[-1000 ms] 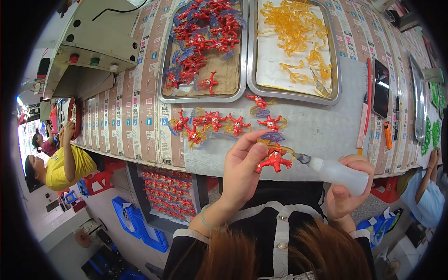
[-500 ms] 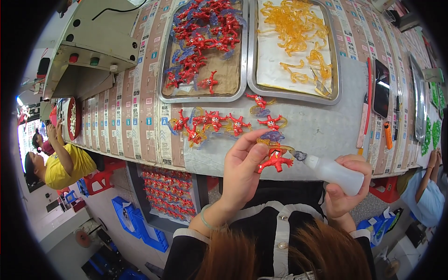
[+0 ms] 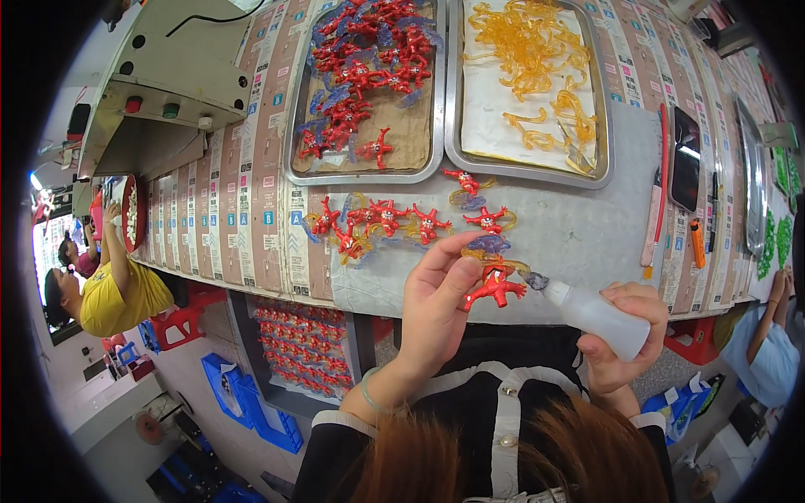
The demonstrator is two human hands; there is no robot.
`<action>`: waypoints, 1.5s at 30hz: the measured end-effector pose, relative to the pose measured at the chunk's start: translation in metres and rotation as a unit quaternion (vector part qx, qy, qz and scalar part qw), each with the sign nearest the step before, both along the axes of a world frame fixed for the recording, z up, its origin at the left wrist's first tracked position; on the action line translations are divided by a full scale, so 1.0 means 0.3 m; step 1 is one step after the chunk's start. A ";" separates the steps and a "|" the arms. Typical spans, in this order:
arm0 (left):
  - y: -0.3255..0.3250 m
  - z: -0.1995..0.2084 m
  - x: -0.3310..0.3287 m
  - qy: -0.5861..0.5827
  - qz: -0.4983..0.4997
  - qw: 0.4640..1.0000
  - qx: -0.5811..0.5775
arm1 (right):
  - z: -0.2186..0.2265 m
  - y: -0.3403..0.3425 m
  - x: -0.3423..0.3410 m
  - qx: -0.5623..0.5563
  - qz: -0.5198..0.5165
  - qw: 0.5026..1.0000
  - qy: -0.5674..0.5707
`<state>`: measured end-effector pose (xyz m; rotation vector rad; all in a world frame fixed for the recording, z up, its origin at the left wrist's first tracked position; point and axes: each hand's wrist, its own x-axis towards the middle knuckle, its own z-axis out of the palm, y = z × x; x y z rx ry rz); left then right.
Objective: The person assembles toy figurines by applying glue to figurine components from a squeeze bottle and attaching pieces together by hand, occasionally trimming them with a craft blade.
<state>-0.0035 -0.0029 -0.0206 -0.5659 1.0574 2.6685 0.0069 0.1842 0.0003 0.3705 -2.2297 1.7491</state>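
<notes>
My left hand [image 3: 440, 293] pinches a small red toy figure [image 3: 496, 287] that has a clear purple piece [image 3: 489, 244] on top and a yellow translucent piece beside it. In my right hand [image 3: 629, 331] is a white squeeze bottle [image 3: 597, 318], tilted with its nozzle pointing at the figure. Between the nozzle and the yellow piece sits a small dark greyish piece [image 3: 535, 280]; whether the nozzle touches it I cannot tell. Just beyond my left hand, several red figures [image 3: 387, 216] with purple and yellow pieces lie on a grey sheet [image 3: 570, 226].
A metal tray [image 3: 369, 178] of red figures and another tray [image 3: 605, 168] of yellow translucent pieces stand at the back. To the right lie a phone [image 3: 685, 159], an orange cutter [image 3: 697, 243] and a red strip [image 3: 661, 176]. A grey machine [image 3: 180, 80] stands at far left; co-workers sit on both sides.
My right hand has shifted the bottle slightly left and down, its nozzle still near the figure. My left hand stays in place. The co-worker in yellow at left has moved an arm.
</notes>
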 end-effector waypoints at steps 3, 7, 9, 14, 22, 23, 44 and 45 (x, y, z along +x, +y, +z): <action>-0.006 -0.008 -0.004 0.003 0.010 1.000 0.003 | -0.014 0.001 0.006 -0.083 -0.042 0.995 -0.021; -0.019 -0.008 -0.008 0.004 0.018 1.000 0.016 | -0.048 0.027 -0.029 -0.235 -0.142 0.956 -0.107; -0.013 -0.004 -0.011 -0.005 0.013 0.999 0.030 | -0.124 0.070 -0.060 -0.196 -0.163 0.958 -0.135; -0.009 0.009 -0.009 -0.034 -0.020 0.996 0.080 | -0.258 0.109 -0.131 -0.075 -0.225 0.961 -0.142; 0.033 0.005 0.003 -0.042 -0.042 0.996 0.072 | -0.065 -0.048 -0.046 0.219 -0.027 0.971 0.096; 0.038 0.009 0.006 -0.041 -0.048 0.995 0.075 | -0.053 -0.076 -0.047 0.223 -0.033 0.970 0.095; 0.040 0.038 0.029 0.012 -0.098 0.991 0.094 | -0.032 -0.105 -0.038 0.189 0.017 0.975 0.113; 0.040 0.037 0.025 -0.013 -0.091 0.991 0.098 | -0.037 -0.109 -0.042 0.175 0.012 0.981 0.088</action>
